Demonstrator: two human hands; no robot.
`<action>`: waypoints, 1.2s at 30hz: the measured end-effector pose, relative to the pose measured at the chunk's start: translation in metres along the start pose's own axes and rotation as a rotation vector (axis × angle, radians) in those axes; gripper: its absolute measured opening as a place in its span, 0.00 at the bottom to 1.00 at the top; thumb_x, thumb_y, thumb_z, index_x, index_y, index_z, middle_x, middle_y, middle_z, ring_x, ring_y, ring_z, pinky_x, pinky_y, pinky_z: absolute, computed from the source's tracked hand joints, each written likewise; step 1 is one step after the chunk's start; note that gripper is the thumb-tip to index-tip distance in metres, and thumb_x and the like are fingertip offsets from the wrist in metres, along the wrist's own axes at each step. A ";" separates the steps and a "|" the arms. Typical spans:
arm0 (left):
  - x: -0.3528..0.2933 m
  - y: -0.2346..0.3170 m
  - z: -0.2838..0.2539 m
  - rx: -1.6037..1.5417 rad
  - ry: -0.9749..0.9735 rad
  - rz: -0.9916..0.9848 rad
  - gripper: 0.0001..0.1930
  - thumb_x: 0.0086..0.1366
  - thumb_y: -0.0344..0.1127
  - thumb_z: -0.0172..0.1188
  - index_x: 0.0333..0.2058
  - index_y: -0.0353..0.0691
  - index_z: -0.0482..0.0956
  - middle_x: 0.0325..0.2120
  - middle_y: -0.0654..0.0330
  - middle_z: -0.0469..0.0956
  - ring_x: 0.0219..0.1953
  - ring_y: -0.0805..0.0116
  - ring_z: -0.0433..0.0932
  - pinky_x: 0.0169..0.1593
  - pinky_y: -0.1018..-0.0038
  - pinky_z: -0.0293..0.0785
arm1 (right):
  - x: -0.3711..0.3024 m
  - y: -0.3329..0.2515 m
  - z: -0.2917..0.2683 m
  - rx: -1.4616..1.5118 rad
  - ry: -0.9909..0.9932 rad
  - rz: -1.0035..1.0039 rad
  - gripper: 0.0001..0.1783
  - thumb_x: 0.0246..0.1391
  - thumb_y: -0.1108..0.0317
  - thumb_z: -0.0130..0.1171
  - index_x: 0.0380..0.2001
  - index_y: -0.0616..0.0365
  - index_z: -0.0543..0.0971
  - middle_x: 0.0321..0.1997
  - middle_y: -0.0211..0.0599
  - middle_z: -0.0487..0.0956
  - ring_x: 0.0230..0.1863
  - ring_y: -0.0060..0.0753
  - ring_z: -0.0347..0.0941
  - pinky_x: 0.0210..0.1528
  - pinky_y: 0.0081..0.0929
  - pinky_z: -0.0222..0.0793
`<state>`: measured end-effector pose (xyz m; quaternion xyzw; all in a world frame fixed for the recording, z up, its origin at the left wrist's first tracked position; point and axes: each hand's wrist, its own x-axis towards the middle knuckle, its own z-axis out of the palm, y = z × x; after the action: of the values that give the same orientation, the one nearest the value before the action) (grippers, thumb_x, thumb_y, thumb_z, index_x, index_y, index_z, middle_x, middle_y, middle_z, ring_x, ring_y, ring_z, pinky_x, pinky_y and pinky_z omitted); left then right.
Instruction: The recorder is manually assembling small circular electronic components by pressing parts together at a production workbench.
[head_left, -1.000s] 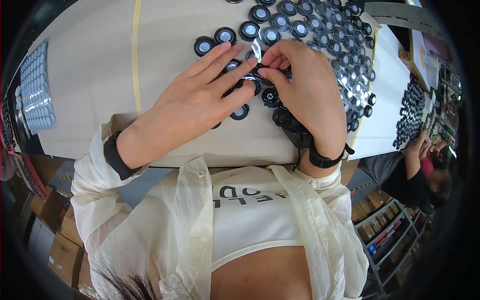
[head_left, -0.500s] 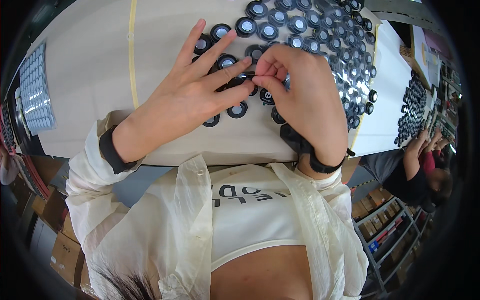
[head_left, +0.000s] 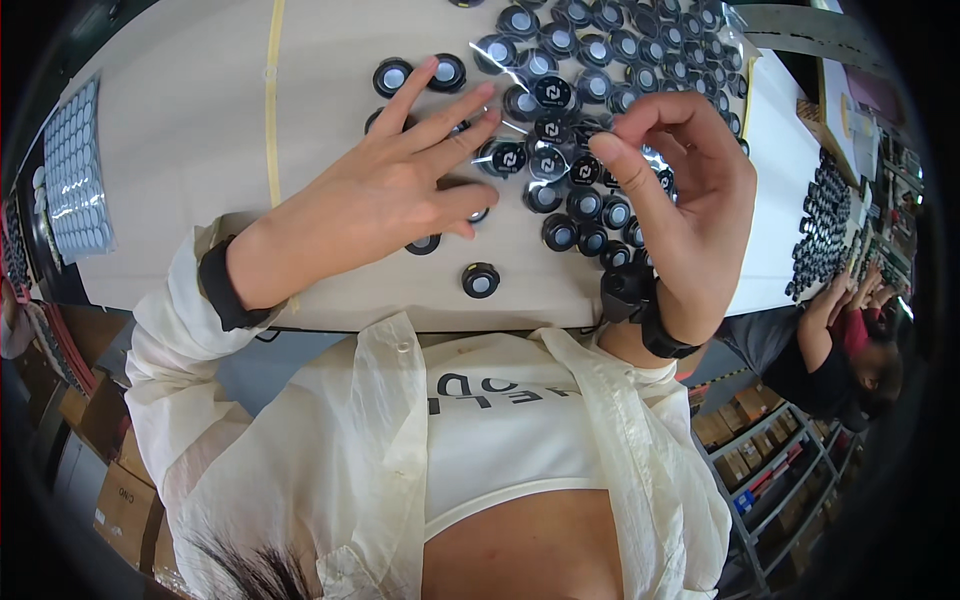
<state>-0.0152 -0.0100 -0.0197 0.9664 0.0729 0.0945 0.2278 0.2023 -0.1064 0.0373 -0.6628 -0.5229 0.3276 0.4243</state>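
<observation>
Spreading the left hand (head_left: 370,200) open, palm down, in the head view, fingers over and beside black discs (head_left: 509,157) on the counter (head_left: 180,180). Curling the right hand (head_left: 715,190) above denser rows, thumb and index fingertip close together; cannot tell whether gripping anything. Bearing white printed marks on several discs between the hands, pale round centres on many others. Showing dark upside-down lettering across the white shirt (head_left: 515,445).

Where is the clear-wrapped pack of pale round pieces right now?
In the head view, the pack lies at the left end of the table, left of the yellow strip and the person's left hand.
</observation>
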 end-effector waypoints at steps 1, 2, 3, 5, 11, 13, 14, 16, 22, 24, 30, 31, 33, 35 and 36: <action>-0.002 -0.001 -0.002 -0.064 -0.023 -0.012 0.20 0.46 0.42 0.70 0.40 0.46 0.85 0.61 0.54 0.69 0.70 0.52 0.57 0.70 0.44 0.49 | 0.002 0.005 0.002 0.121 0.051 0.011 0.09 0.50 0.77 0.67 0.33 0.66 0.77 0.31 0.32 0.78 0.35 0.23 0.73 0.42 0.21 0.71; -0.001 -0.002 -0.007 -0.063 -0.022 -0.002 0.20 0.46 0.42 0.70 0.40 0.46 0.85 0.61 0.54 0.69 0.70 0.52 0.57 0.70 0.44 0.49 | 0.002 0.006 0.002 0.116 0.060 0.010 0.09 0.50 0.77 0.67 0.33 0.66 0.77 0.31 0.32 0.78 0.35 0.23 0.73 0.42 0.21 0.71; 0.001 -0.004 -0.015 -0.208 0.033 -0.008 0.22 0.46 0.42 0.71 0.42 0.48 0.85 0.61 0.55 0.68 0.68 0.51 0.59 0.69 0.46 0.51 | 0.003 0.006 0.002 0.235 0.017 0.071 0.08 0.51 0.77 0.66 0.34 0.65 0.77 0.33 0.31 0.77 0.37 0.23 0.73 0.43 0.21 0.71; -0.001 -0.012 -0.024 -0.419 0.170 0.012 0.24 0.49 0.40 0.72 0.48 0.45 0.84 0.56 0.54 0.73 0.58 0.55 0.69 0.63 0.58 0.61 | 0.005 0.014 0.003 0.450 -0.073 0.129 0.08 0.55 0.77 0.64 0.37 0.63 0.76 0.35 0.29 0.77 0.40 0.19 0.72 0.45 0.19 0.69; -0.002 -0.009 -0.019 -1.174 0.311 -0.400 0.21 0.64 0.27 0.60 0.55 0.27 0.71 0.52 0.47 0.76 0.52 0.66 0.76 0.56 0.69 0.72 | 0.005 0.003 0.027 0.747 -0.086 0.151 0.10 0.58 0.76 0.61 0.43 0.65 0.75 0.37 0.29 0.77 0.40 0.17 0.72 0.45 0.16 0.68; 0.001 -0.009 -0.020 -1.287 0.393 -0.375 0.22 0.67 0.26 0.56 0.58 0.27 0.64 0.54 0.42 0.74 0.55 0.61 0.76 0.58 0.68 0.74 | 0.006 0.009 0.036 0.791 -0.074 0.103 0.12 0.58 0.76 0.61 0.45 0.66 0.77 0.39 0.31 0.80 0.40 0.17 0.73 0.44 0.15 0.68; 0.002 -0.010 -0.018 -1.289 0.391 -0.377 0.22 0.67 0.26 0.56 0.58 0.27 0.64 0.54 0.42 0.74 0.55 0.61 0.76 0.58 0.68 0.74 | 0.006 0.008 0.037 0.792 -0.072 0.106 0.12 0.58 0.76 0.61 0.45 0.66 0.77 0.39 0.31 0.80 0.40 0.17 0.73 0.44 0.15 0.68; 0.002 -0.010 -0.014 -1.297 0.444 -0.357 0.22 0.67 0.24 0.56 0.58 0.26 0.64 0.53 0.43 0.75 0.54 0.62 0.77 0.56 0.69 0.76 | 0.007 0.005 0.037 0.759 -0.011 0.165 0.10 0.58 0.76 0.63 0.43 0.66 0.79 0.39 0.33 0.81 0.40 0.18 0.74 0.43 0.17 0.69; 0.005 -0.007 -0.016 -1.234 0.390 -0.401 0.22 0.66 0.21 0.57 0.57 0.25 0.64 0.51 0.45 0.76 0.51 0.62 0.79 0.56 0.68 0.77 | 0.009 0.008 0.037 0.667 0.058 0.145 0.09 0.54 0.79 0.65 0.39 0.67 0.81 0.37 0.37 0.82 0.38 0.21 0.76 0.42 0.19 0.73; 0.005 -0.008 -0.014 -1.267 0.403 -0.370 0.21 0.66 0.20 0.56 0.57 0.26 0.66 0.52 0.47 0.76 0.52 0.64 0.79 0.56 0.70 0.76 | 0.009 0.009 0.039 0.667 0.054 0.108 0.09 0.54 0.79 0.65 0.39 0.68 0.81 0.38 0.38 0.83 0.38 0.22 0.77 0.43 0.20 0.73; 0.005 -0.007 -0.014 -1.298 0.427 -0.337 0.20 0.66 0.18 0.55 0.57 0.26 0.69 0.55 0.47 0.74 0.54 0.64 0.77 0.58 0.71 0.75 | 0.008 0.007 0.038 0.649 0.033 0.114 0.09 0.52 0.80 0.66 0.39 0.69 0.83 0.38 0.40 0.83 0.39 0.25 0.79 0.45 0.21 0.76; 0.005 -0.006 -0.014 -1.290 0.426 -0.340 0.20 0.66 0.18 0.55 0.56 0.25 0.70 0.55 0.47 0.74 0.54 0.64 0.77 0.59 0.71 0.75 | 0.008 0.007 0.038 0.650 0.036 0.131 0.09 0.52 0.80 0.66 0.39 0.69 0.83 0.38 0.40 0.83 0.39 0.25 0.79 0.44 0.21 0.76; 0.006 -0.004 -0.016 -1.241 0.420 -0.346 0.21 0.66 0.21 0.56 0.57 0.24 0.68 0.55 0.45 0.74 0.54 0.62 0.78 0.57 0.69 0.77 | 0.008 0.010 0.040 0.647 0.041 0.114 0.09 0.52 0.80 0.66 0.39 0.69 0.83 0.38 0.40 0.83 0.39 0.25 0.79 0.44 0.20 0.76; 0.006 -0.004 -0.016 -1.190 0.416 -0.352 0.22 0.67 0.23 0.57 0.58 0.23 0.67 0.54 0.43 0.74 0.53 0.60 0.78 0.55 0.66 0.79 | 0.008 0.010 0.041 0.644 0.043 0.096 0.09 0.52 0.80 0.66 0.39 0.69 0.83 0.38 0.40 0.83 0.39 0.25 0.79 0.44 0.20 0.76; 0.005 -0.004 -0.015 -1.211 0.424 -0.355 0.21 0.66 0.21 0.56 0.57 0.24 0.68 0.54 0.45 0.74 0.53 0.62 0.78 0.56 0.69 0.77 | 0.008 0.010 0.041 0.641 0.046 0.102 0.09 0.52 0.80 0.66 0.39 0.69 0.83 0.38 0.40 0.84 0.39 0.24 0.79 0.44 0.20 0.76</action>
<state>-0.0136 0.0004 -0.0078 0.6016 0.2082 0.2678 0.7232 0.1720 -0.0910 0.0109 -0.5280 -0.3494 0.4813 0.6062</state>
